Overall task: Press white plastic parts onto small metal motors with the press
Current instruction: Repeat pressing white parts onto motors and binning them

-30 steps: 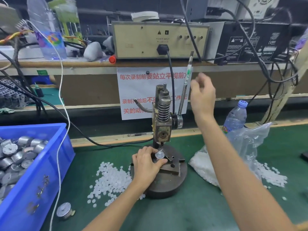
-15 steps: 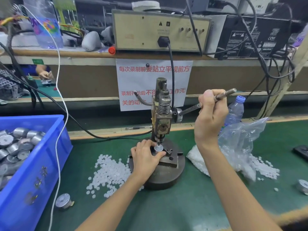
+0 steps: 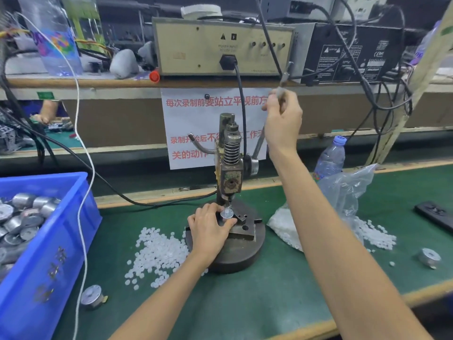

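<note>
While my left hand point(image 3: 208, 229) pinches the small metal motor point(image 3: 226, 215) by its side wall on the base of the press point(image 3: 230, 168), directly under the ram, my right hand point(image 3: 282, 121) is closed round the press lever point(image 3: 284, 76), above and right of the ram. I judge the motor rigid, smooth-sided and dense: grip the can wall only, fingertips clear of the ram. White plastic parts point(image 3: 159, 251), left of the press base, look light and easily tilted; whether one sits on the motor I cannot tell.
</note>
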The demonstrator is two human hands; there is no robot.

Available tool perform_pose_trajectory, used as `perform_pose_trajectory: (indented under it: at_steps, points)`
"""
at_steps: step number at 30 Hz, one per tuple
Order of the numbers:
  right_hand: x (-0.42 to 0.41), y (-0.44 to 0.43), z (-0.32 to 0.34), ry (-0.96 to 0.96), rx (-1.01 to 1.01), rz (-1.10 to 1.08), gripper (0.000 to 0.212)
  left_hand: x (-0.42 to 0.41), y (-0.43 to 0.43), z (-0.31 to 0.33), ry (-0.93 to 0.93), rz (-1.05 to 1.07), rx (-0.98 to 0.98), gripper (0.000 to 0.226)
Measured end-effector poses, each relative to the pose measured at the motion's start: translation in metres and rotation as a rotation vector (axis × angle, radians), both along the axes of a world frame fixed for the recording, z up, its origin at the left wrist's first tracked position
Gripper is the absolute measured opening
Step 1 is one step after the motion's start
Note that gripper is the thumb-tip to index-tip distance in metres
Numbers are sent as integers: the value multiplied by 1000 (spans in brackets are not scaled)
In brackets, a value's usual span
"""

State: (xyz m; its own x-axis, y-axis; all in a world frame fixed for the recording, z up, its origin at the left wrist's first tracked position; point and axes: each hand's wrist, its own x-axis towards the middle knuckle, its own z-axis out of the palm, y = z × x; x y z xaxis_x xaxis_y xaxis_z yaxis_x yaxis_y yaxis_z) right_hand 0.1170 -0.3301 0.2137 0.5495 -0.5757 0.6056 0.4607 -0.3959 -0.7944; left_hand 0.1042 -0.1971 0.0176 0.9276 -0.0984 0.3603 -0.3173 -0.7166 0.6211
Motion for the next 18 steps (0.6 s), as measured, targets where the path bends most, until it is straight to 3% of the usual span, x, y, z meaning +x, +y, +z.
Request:
perform_pose_trajectory:
  at_steps: [3,7,10,12,15,18]
  points:
    - [2,-8,-28,168,47,146,31,-2,1,-2,-17,-5,-32,35]
    - [-40,-9,-113,280,-24,32,15,-4,0,-3,-52,29,-48,37]
    - [-70,-4,-156,480,-133,141,13,-11,-2,-1,-52,27,-100,37]
    - [-84,-3,-170,592,-185,228,6,-24,-6,-2,-65,-47,-148,33]
    - [-103,-8,-178,677,-217,295,17,-50,-18,-2,-67,-221,-219,25]
    - [-123,-21,-181,693,-198,290,18,-73,-38,-3,-25,-345,-256,31]
